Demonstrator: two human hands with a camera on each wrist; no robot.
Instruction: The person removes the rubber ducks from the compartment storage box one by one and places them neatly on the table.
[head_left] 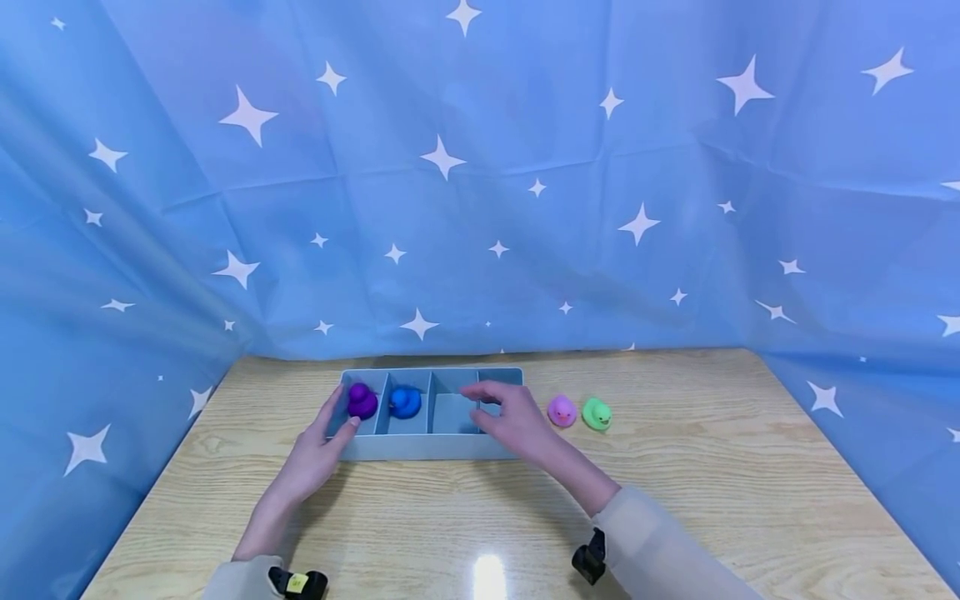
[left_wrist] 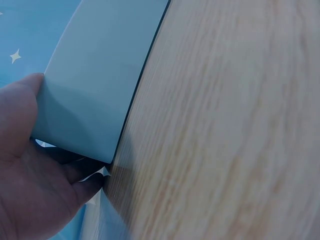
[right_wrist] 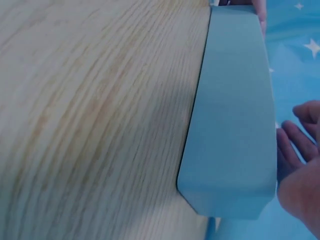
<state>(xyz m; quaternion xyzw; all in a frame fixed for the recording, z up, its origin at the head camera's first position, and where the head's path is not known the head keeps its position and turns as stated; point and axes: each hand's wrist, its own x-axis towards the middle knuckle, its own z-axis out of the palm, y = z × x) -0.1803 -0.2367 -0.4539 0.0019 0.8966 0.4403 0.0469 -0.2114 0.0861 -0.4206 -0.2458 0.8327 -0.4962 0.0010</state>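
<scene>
A light blue divided box (head_left: 427, 447) stands on the table, its compartments side by side. In the leftmost one sits a purple rubber duck (head_left: 362, 402), and in the second a blue rubber duck (head_left: 405, 402). My left hand (head_left: 313, 457) holds the box's left end, thumb at the front rim and fingers along the end wall; the left wrist view shows this hand (left_wrist: 37, 175) against the box corner. Over the third and fourth compartments is my right hand (head_left: 516, 421), thumb and fingers apart with nothing between them. In the right wrist view this hand (right_wrist: 302, 160) is partly cut off.
Right of the box, a pink rubber duck (head_left: 562, 411) and a green rubber duck (head_left: 597, 413) sit next to each other on the wooden table (head_left: 712, 467). A blue curtain (head_left: 525, 275) with white stars surrounds the back and sides.
</scene>
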